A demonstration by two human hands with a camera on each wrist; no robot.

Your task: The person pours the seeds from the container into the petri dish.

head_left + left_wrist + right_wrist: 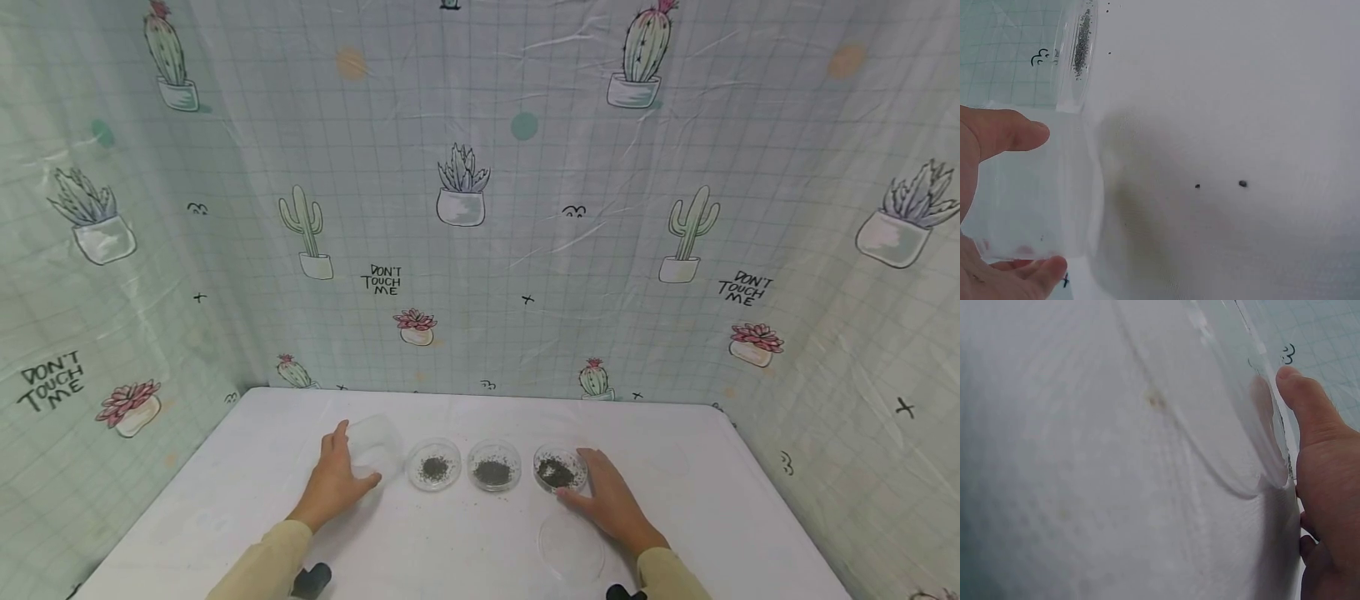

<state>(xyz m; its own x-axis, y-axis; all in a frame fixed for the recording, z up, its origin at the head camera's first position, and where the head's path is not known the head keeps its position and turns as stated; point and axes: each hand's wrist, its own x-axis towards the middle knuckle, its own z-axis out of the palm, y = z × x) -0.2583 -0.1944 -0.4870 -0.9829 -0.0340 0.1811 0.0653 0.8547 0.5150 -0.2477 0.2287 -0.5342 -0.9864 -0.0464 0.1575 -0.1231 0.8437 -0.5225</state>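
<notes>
On the left of the table, my left hand [336,479] holds a clear, straight-sided plastic container [1029,187], thumb on one side and fingers on the other. A petri dish with dark grains [433,468] stands just right of it. Beside that is a second petri dish [493,468], with a similar dark heap. My right hand [611,500] grips the rightmost petri dish [558,472], thumb at its near edge and fingers at its far right rim. In the right wrist view, the thumb [1310,403] lies along the clear dish wall.
A clear round lid [572,547] lies flat on the white table [450,558], in front of the rightmost dish. Dark specks [1243,184] are scattered on the tabletop. A cactus-print curtain [480,292] stands behind the table and along both sides.
</notes>
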